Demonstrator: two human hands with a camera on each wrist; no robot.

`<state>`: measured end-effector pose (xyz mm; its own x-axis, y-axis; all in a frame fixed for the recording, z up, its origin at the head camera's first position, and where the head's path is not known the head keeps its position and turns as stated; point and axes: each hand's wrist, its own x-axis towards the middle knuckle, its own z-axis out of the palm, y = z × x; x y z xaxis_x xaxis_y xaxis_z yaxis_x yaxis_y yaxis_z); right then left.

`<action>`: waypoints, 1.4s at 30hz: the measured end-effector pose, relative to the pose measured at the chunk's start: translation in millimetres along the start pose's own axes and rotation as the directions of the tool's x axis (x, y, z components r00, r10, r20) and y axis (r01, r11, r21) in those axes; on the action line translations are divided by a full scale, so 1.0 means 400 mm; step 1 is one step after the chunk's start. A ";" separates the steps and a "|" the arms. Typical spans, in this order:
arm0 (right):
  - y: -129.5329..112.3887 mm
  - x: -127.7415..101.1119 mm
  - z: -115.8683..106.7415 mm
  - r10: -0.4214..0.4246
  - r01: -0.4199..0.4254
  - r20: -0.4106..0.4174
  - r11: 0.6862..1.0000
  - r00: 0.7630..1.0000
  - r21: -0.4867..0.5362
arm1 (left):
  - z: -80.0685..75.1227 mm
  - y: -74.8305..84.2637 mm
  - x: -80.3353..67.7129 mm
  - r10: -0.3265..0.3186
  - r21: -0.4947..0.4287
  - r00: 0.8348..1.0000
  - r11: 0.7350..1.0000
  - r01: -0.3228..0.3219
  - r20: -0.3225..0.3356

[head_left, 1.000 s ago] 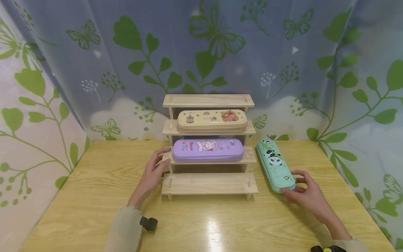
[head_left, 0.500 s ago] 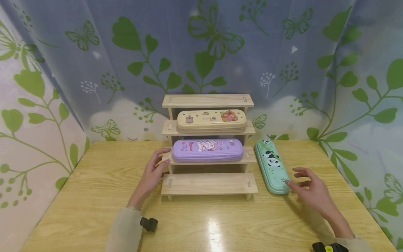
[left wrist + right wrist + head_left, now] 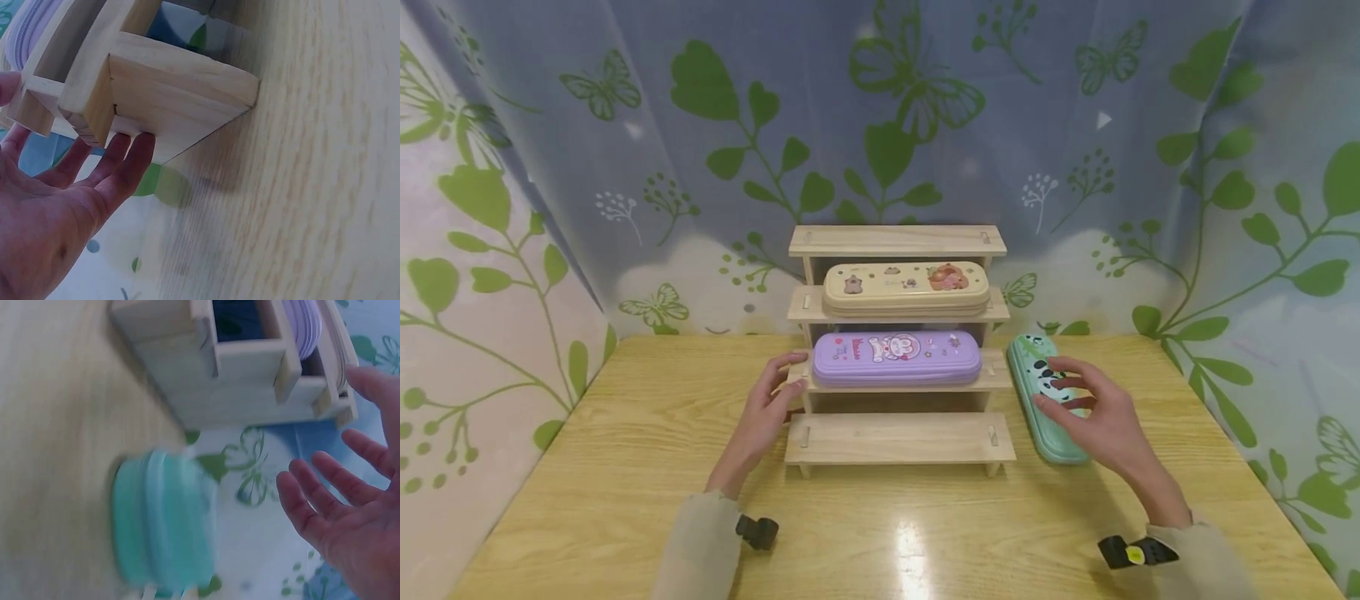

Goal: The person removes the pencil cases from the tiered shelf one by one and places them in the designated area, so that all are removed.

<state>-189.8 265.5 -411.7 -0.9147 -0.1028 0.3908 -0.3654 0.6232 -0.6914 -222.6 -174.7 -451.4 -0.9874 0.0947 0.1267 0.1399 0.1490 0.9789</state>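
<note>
My left hand [image 3: 767,408] holds the left end of a stepped wooden display shelf [image 3: 898,440], thumb and forefinger at the end of its second step. In the left wrist view, the other fingertips rest against the side panel [image 3: 181,100]. My right hand [image 3: 1105,417] hovers over a mint-green pencil case [image 3: 1052,442] with pandas on its lid, fingers spread and holding nothing. That case lies on the table to the right of the shelf and is partly covered by the hand in the head view. In the right wrist view, its end [image 3: 169,519] sits apart from the fingers.
A purple pencil case [image 3: 895,358] with a rabbit picture lies on the second step, and a cream pencil case [image 3: 906,287] on the third. The bottom and top steps [image 3: 898,240] show bare wood. Behind the wooden table [image 3: 685,375] hangs a leaf-patterned curtain [image 3: 880,108].
My right hand has let go of the green pencil case, which shifted slightly left, and has moved up and left over it. The left hand stays in place.
</note>
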 end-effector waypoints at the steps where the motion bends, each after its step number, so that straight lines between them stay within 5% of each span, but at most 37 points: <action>1: -0.007 0.009 0.007 -0.010 0.010 0.002 1.000 1.000 0.007 | 0.001 0.000 0.000 -0.001 0.006 1.000 1.000 0.001 -0.003; 9: -0.053 0.069 0.070 -0.077 0.076 0.028 0.997 0.997 0.019 | 0.001 0.004 0.000 -0.010 -0.018 1.000 1.000 0.009 -0.007; 17: -0.124 0.097 0.107 -0.079 0.073 0.076 0.994 0.994 0.085 | -0.003 -0.002 0.005 0.005 0.061 1.000 0.998 -0.004 -0.015; 21: -0.105 0.113 0.127 -0.080 0.079 0.075 0.997 0.994 0.012 | 0.000 0.040 -0.010 -0.025 0.068 1.000 0.997 0.024 0.002; 24: -0.097 0.122 0.139 -0.060 0.064 0.080 0.997 0.995 -0.052 | 0.002 0.077 -0.022 -0.056 0.076 0.998 0.996 0.055 0.019; 35: -0.115 0.140 0.154 0.034 -0.005 0.173 0.986 0.984 -0.166 | -0.006 0.081 -0.022 -0.069 0.095 0.996 0.993 0.064 0.051; 42: -0.111 0.139 0.153 0.067 -0.048 0.187 0.994 0.980 -0.102 | -0.004 0.079 -0.020 -0.052 0.081 0.997 0.996 0.047 0.055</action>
<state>-235.0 184.6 -396.3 -0.9532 -0.2039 0.2233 -0.3013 0.7029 -0.6443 -210.6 -172.3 -421.3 -0.9878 0.1405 0.0667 0.0984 0.2326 0.9676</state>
